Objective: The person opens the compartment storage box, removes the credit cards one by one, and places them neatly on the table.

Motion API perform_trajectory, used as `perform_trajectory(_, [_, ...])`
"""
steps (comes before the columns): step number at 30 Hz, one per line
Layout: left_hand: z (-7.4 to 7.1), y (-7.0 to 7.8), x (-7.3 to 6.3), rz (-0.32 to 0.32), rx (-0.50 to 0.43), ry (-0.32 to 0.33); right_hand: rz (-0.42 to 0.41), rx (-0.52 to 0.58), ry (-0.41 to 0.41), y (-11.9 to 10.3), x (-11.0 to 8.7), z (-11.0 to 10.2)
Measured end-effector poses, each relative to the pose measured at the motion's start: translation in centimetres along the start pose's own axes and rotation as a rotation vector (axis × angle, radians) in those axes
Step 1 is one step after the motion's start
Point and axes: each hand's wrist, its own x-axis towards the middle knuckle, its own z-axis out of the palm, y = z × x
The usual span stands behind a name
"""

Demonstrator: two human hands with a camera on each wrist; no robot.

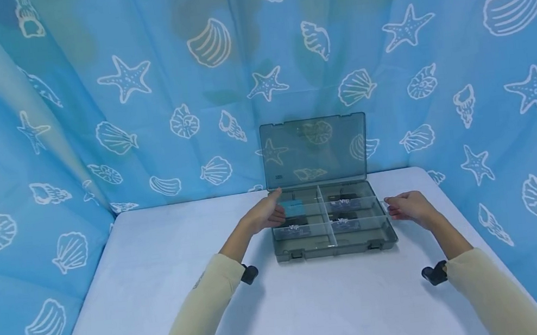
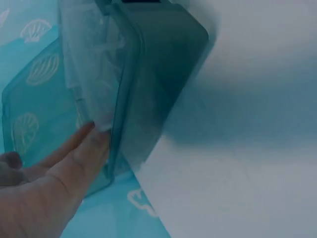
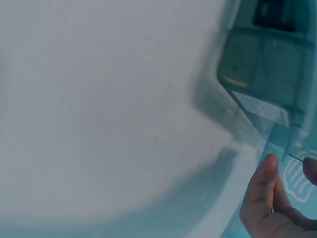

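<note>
A grey see-through plastic box [image 1: 307,253] with dividers lies open on the table, its hinged lid [image 1: 315,151] raised at the back. Dark packs marked "Vip" [image 1: 294,229] lie in several compartments, and a light-blue piece [image 1: 292,207] sits in the back left one. My left hand [image 1: 265,213] is at the box's left wall, its straight fingers [image 2: 81,156] reaching over the rim. Beside the right wall is my right hand [image 1: 410,207], with thumb and fingers [image 3: 262,186] apart near the back corner. Whether it touches the box I cannot tell.
The box stands on a white table [image 1: 170,265] near its back edge. A blue curtain [image 1: 161,80] with shells and starfish hangs behind and at both sides. A label [image 3: 260,108] is on the box's right side. A black wrist camera [image 1: 435,274] is worn on each wrist.
</note>
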Motion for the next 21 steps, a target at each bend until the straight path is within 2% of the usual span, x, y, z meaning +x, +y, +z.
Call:
perform_trajectory(4, [1.1,0.2,0.5,-0.055,0.004,0.006,0.014,0.081,-0.034,0.3,-0.3,0.6])
perform_trajectory(11, [2.5,0.9,1.0,-0.098,0.073,-0.002,0.018,0.078,-0.018,0.2,-0.5,1.4])
perform_trajectory(15, [3.1,0.8,1.4,-0.096,0.073,-0.020,0.003,0.083,0.006,0.5,-0.2,1.8])
perform_trajectory(21, [3.8,0.3,2.1,-0.052,-0.028,-0.060,0.001,0.060,0.054,0.8,0.3,2.0])
